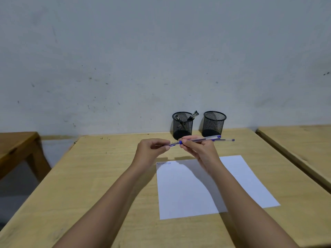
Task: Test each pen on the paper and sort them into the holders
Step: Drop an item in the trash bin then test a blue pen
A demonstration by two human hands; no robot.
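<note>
My right hand [198, 149] grips a clear pen with blue ends [202, 139], held level above the table. My left hand [152, 149] pinches the blue cap [172, 145] at the pen's left tip. A second blue pen [226, 140] lies on the table behind my right hand. The white paper [188, 192] lies below my hands, with a short line of blue scribble [163, 163] at its top left corner. Two black mesh holders stand at the wall: the left holder [182, 125] has pens in it, and the right holder [214, 124] looks empty.
The light wooden table [107, 176] runs back to a grey scuffed wall. A darker wooden table [16, 147] stands to the left across a gap, and another light one [300, 140] is close on the right.
</note>
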